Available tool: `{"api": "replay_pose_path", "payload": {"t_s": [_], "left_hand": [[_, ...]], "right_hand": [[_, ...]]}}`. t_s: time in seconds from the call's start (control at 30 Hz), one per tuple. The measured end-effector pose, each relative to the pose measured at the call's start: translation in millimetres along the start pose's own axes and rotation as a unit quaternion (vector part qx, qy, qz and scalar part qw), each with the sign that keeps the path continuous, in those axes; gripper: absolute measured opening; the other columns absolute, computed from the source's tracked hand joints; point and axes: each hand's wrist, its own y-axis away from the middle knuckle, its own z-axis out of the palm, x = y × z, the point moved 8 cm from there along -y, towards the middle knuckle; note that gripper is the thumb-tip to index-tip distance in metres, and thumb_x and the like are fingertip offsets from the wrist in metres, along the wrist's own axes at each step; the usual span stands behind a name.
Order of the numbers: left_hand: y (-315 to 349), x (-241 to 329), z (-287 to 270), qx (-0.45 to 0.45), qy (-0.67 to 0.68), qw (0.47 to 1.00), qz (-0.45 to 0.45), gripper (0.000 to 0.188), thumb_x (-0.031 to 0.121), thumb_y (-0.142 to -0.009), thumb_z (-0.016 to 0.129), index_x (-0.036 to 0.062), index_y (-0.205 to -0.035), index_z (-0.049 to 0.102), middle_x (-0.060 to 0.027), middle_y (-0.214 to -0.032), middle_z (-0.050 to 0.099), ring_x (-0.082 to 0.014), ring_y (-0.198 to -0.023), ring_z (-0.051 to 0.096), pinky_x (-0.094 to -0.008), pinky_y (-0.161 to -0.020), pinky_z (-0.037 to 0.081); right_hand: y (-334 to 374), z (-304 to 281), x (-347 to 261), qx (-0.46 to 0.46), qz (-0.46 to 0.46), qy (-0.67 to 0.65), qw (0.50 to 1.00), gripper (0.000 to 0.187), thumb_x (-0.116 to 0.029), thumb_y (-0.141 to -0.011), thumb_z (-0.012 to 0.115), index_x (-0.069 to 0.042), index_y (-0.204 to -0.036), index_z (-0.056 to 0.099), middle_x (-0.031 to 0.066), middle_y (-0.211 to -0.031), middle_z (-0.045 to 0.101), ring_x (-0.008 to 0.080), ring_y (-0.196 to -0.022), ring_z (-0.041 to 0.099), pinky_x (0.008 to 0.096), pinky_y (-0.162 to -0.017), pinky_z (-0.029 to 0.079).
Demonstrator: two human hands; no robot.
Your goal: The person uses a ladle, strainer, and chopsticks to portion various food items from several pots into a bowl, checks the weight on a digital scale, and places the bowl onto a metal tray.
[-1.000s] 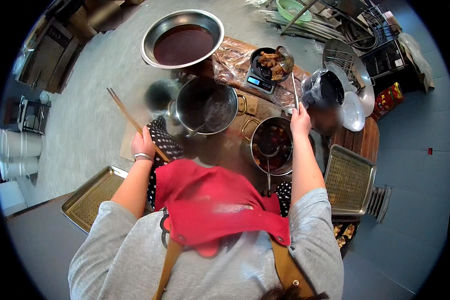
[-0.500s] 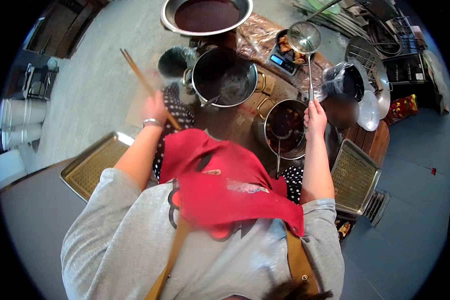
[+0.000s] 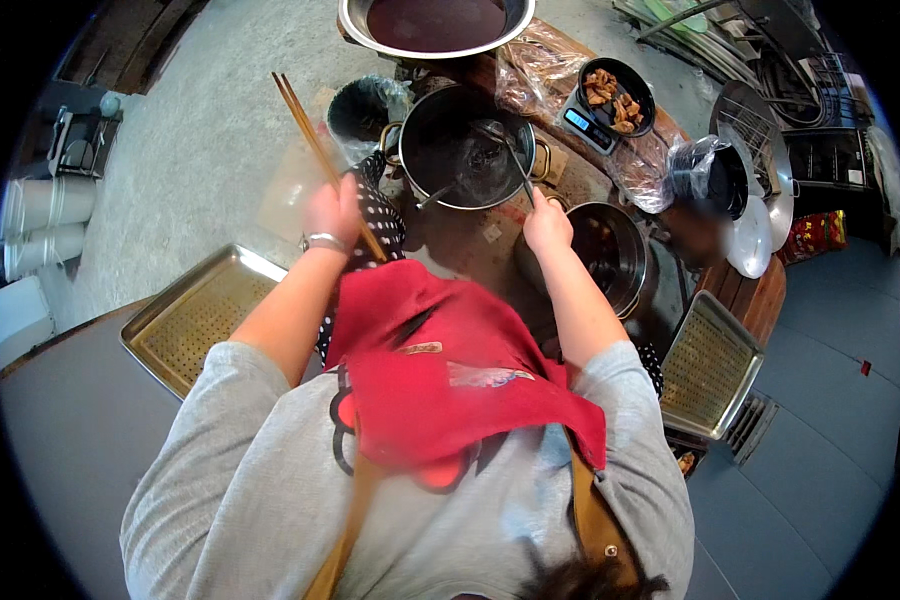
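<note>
My left hand (image 3: 335,210) is closed around a pair of long wooden chopsticks (image 3: 310,130), which point up and away from the pots. In my right hand (image 3: 548,222) is the handle of a wire strainer (image 3: 518,160); its head reaches into the dark liquid of a big two-handled pot (image 3: 410,118). Another utensil's handle (image 3: 436,198) leans on that pot's near rim. Nearer me, below my right hand, stands a second pot (image 3: 638,290) with dark contents, partly hidden by my arm.
A black bowl of brown food pieces (image 3: 615,98) sits on a digital scale (image 3: 588,130). Beyond is a wide metal basin (image 3: 438,50) of dark red liquid. A plastic-lined bucket (image 3: 355,112) stands left of the pot. Perforated trays lie at left (image 3: 200,318) and right (image 3: 712,370).
My right hand has swung left and the strainer has gone from above the food bowl down into the big pot. My left hand and chopsticks have shifted slightly right.
</note>
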Motion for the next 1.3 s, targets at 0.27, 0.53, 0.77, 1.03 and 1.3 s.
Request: {"api": "replay_pose_path", "payload": {"t_s": [0.27,0.53,0.77,1.03,1.3], "left_hand": [[-8.2,6.9,-0.9,-0.028,0.044,0.999,-0.011,0.045,0.039,-0.088,0.042,-0.0002,-0.077,0.061,-0.0236,-0.077,0.059,-0.042,-0.073,0.056,-0.0465,-0.065,0.043],[-16.2,-9.0,5.1,-0.031,-0.018,0.998,-0.042,0.044,0.043,-0.087,0.044,0.0025,-0.078,0.06,-0.0222,-0.078,0.059,-0.0405,-0.074,0.056,-0.0468,-0.066,0.044],[-25.2,-5.3,16.4,-0.06,-0.02,0.996,-0.063,0.046,0.044,-0.087,0.043,0.0013,-0.083,0.059,-0.0245,-0.084,0.06,-0.0413,-0.081,0.057,-0.046,-0.073,0.044],[-16.8,-2.0,10.1,0.023,0.207,0.977,-0.036,0.048,0.042,-0.09,0.041,0.0001,-0.073,0.058,-0.0171,-0.063,0.056,-0.0316,-0.059,0.054,-0.0413,-0.057,0.041],[61.7,149.7,96.3,-0.25,0.627,0.715,-0.182,0.032,0.043,-0.092,0.042,0.0142,-0.08,0.05,0.0018,-0.068,0.051,-0.0107,-0.056,0.046,-0.023,-0.05,0.037]], "right_hand": [[-68.8,58.0,-13.8,-0.083,0.071,0.0,0.994,0.033,-0.018,-0.09,0.037,-0.01,-0.12,0.049,0.0201,-0.107,0.056,0.0337,-0.099,0.057,0.0415,-0.08,0.047],[-84.2,116.9,5.8,-0.228,0.238,-0.536,0.777,0.03,-0.018,-0.088,0.051,-0.006,-0.115,0.053,0.0012,-0.064,0.049,0.0101,-0.047,0.041,0.0239,-0.037,0.028],[-71.5,120.6,60.0,-0.035,0.048,-0.396,0.916,0.025,-0.013,-0.087,0.046,-0.008,-0.108,0.06,0.0038,-0.084,0.063,0.0152,-0.072,0.058,0.0275,-0.063,0.045],[28.1,29.1,-64.9,0.009,-0.177,-0.081,0.981,0.065,-0.025,-0.075,0.064,-0.011,-0.133,0.037,0.0154,-0.117,0.05,0.0311,-0.103,0.052,0.0399,-0.088,0.044],[89.2,-128.4,-108.2,0.259,-0.303,-0.445,0.802,0.035,-0.028,-0.084,0.058,-0.004,-0.109,0.056,0.0095,-0.08,0.057,0.0206,-0.068,0.057,0.0302,-0.065,0.046]]}}
